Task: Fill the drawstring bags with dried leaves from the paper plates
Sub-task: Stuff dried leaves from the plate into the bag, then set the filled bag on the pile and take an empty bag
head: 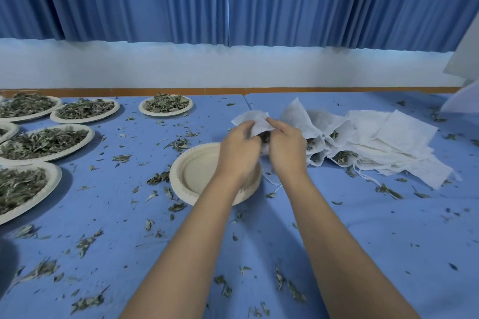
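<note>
Blue tablecloth [363,241], leaf bits [88,241] scattered. Forearms reach to centre frame; left hand [241,150] and right hand [286,147] pinch one bag [255,122] above one empty plate [197,171]. Bag pile [388,137] right. At least six leaf plates [46,141] left.

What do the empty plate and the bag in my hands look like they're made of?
Empty paper plate: likely moulded paper pulp, matte beige, judging by its crimped rim. Drawstring bag: probably thin non-woven fabric, white and matte; it creases softly.
</note>
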### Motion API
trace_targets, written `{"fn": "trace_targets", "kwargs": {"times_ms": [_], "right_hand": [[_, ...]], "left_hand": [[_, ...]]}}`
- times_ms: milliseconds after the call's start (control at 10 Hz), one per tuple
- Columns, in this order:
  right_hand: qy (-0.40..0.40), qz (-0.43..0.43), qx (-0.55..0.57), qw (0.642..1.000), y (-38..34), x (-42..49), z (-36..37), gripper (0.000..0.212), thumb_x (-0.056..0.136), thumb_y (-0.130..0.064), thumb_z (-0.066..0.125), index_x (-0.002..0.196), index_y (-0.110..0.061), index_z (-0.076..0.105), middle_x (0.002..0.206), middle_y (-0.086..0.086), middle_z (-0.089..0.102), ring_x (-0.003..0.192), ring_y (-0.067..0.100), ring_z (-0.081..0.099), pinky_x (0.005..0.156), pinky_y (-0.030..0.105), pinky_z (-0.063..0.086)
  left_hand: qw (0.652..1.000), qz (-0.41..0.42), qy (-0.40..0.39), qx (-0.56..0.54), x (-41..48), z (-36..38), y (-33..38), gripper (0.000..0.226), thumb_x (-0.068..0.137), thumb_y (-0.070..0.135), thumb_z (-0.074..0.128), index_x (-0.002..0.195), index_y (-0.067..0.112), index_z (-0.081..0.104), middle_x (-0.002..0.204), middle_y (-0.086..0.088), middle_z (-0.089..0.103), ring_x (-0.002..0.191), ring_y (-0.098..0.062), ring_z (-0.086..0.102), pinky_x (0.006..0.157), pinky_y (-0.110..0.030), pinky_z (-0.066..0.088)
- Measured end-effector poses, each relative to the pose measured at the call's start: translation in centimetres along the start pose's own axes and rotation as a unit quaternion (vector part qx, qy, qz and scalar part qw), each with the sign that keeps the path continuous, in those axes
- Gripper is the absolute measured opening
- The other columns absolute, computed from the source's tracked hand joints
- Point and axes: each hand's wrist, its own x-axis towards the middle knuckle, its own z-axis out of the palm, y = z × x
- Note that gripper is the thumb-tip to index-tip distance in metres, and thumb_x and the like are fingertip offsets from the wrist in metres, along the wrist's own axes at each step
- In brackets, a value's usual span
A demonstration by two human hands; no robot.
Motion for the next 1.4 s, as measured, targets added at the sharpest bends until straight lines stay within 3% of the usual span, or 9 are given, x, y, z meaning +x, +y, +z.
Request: {"fn": "trace_targets", "kwargs": {"times_ms": [100, 300, 500, 600, 700, 800, 1000, 1200, 1400], "right_hand": [[0.008, 0.055, -0.014, 0.998, 0.5, 0.8, -0.6, 0.034, 0.095, -0.02, 0.039, 0.067, -0.01, 0.054, 0.069, 0.005, 0.056, 0.066, 0.019, 0.049, 0.053, 0.027, 0.032], [-0.013, 0.01, -0.119, 0.993, 2.6, 1.2, -1.1, 0.022, 0.088, 0.0, 0.043, 0.092, 0.004, 0.064, 0.086, 0.018, 0.064, 0.086, 0.036, 0.055, 0.065, 0.031, 0.04], [0.004, -0.05, -0.165, 0.985, 4.0, 1.0, -0.9, 0.023, 0.084, 0.001, 0.047, 0.078, -0.009, 0.067, 0.069, 0.003, 0.062, 0.065, 0.019, 0.054, 0.051, 0.017, 0.038], [-0.007, -0.097, -0.217, 0.971, 4.0, 0.9, -0.7, 0.035, 0.084, -0.002, 0.052, 0.057, -0.021, 0.042, 0.054, -0.012, 0.041, 0.049, 0.003, 0.036, 0.05, 0.006, 0.036], [-0.021, -0.108, -0.208, 0.972, 4.1, 1.0, -0.6, 0.027, 0.087, -0.003, 0.05, 0.066, -0.018, 0.046, 0.06, -0.009, 0.045, 0.053, 0.002, 0.038, 0.053, 0.006, 0.036], [-0.015, -0.093, -0.177, 0.98, 4.4, 1.2, -0.5, 0.021, 0.088, -0.002, 0.046, 0.072, -0.015, 0.049, 0.074, 0.002, 0.056, 0.06, 0.009, 0.043, 0.05, 0.013, 0.033], [0.115, -0.104, -0.319, 0.935, 3.7, 0.3, -0.7, 0.015, 0.087, -0.016, 0.051, 0.08, -0.017, 0.064, 0.08, 0.0, 0.064, 0.083, 0.02, 0.053, 0.053, 0.03, 0.018], [0.213, -0.106, -0.118, 0.964, 2.9, 0.3, -1.6, 0.024, 0.088, -0.014, 0.046, 0.071, -0.018, 0.063, 0.08, 0.0, 0.065, 0.068, 0.017, 0.047, 0.05, 0.027, 0.028], [0.35, -0.032, -0.051, 0.935, 4.7, 4.1, -8.9, 0.017, 0.087, -0.013, 0.042, 0.092, -0.018, 0.058, 0.109, -0.005, 0.055, 0.099, 0.017, 0.051, 0.07, 0.026, 0.031]], "left_hand": [[0.994, -0.082, -0.054, -0.046, 0.7, 2.1, 0.8, 0.03, 0.094, 0.014, 0.041, 0.066, 0.023, 0.048, 0.064, 0.006, 0.051, 0.059, -0.01, 0.05, 0.053, -0.02, 0.04], [0.975, -0.166, 0.05, -0.141, 2.7, 4.5, -0.2, 0.032, 0.098, 0.017, 0.034, 0.067, 0.024, 0.036, 0.072, 0.005, 0.041, 0.085, -0.022, 0.045, 0.084, -0.037, 0.044], [0.963, -0.215, -0.008, -0.16, 2.8, 4.7, 0.2, 0.035, 0.098, 0.029, 0.038, 0.07, 0.015, 0.053, 0.07, -0.004, 0.056, 0.065, -0.02, 0.051, 0.066, -0.029, 0.04], [0.961, -0.214, -0.04, -0.168, 3.0, 5.7, 0.3, 0.05, 0.096, 0.048, 0.04, 0.116, 0.008, 0.063, 0.119, -0.011, 0.064, 0.108, -0.025, 0.061, 0.087, -0.034, 0.046], [0.96, -0.208, -0.038, -0.184, 3.2, 5.7, 0.6, 0.058, 0.094, 0.055, 0.04, 0.121, 0.008, 0.061, 0.122, -0.01, 0.063, 0.111, -0.021, 0.059, 0.102, -0.035, 0.042], [0.951, -0.209, -0.069, -0.218, 3.5, 5.2, 0.9, 0.054, 0.093, 0.06, 0.04, 0.085, 0.012, 0.065, 0.084, -0.002, 0.065, 0.085, -0.014, 0.061, 0.09, -0.029, 0.044], [0.983, -0.122, -0.063, -0.121, 2.1, 4.6, 0.8, 0.038, 0.101, 0.037, 0.035, 0.081, 0.014, 0.056, 0.079, 0.0, 0.056, 0.076, -0.019, 0.055, 0.065, -0.029, 0.04], [0.993, 0.049, 0.024, -0.101, 0.6, 5.7, 1.7, 0.038, 0.097, 0.004, 0.036, 0.128, 0.012, 0.056, 0.132, -0.004, 0.057, 0.123, -0.017, 0.052, 0.104, -0.027, 0.04], [0.981, 0.147, 0.037, -0.119, -0.7, 8.9, 3.9, 0.035, 0.089, -0.006, 0.04, 0.093, 0.014, 0.068, 0.086, 0.017, 0.065, 0.069, 0.01, 0.056, 0.062, -0.001, 0.039]]}}
